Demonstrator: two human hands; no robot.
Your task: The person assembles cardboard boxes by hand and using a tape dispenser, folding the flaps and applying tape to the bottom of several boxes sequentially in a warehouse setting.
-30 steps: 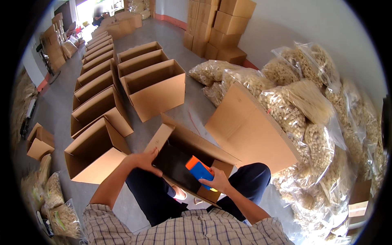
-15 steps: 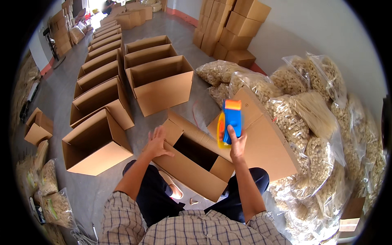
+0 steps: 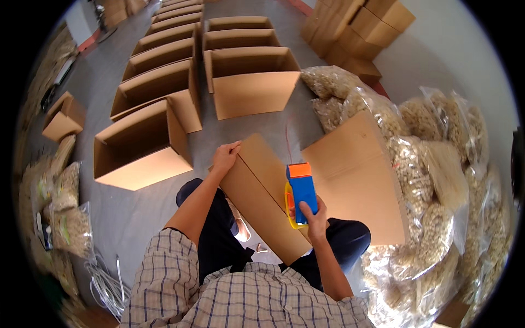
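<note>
Evidently spread widest: grey floor [image 3: 139, 213], bearing all below. Heap of clear plastic bags [image 3: 424, 235], pale pieces inside, along my right. Open cardboard boxes [image 3: 143, 167], two rows, ahead and to the left. Stacked cartons [image 3: 374, 27], brown, far right by the wall. Cardboard piece [image 3: 355, 175], broad, tilted, between the bags and my work. Carton [image 3: 265, 210], one, long, top flaps down, set slantwise between my knees [image 3: 358, 235]. Small box [image 3: 64, 117], far left, standing by itself. Hands, two, apart: my left hand [image 3: 225, 158] lies at the carton's far-left corner, fingers curled, though I cannot tell whether they pinch the board; my right hand [image 3: 317, 221] is wrapped around the tape dispenser [image 3: 303, 197]. Said dispenser: blue body, orange end, yellow side part, held upright near the carton's right side.
</note>
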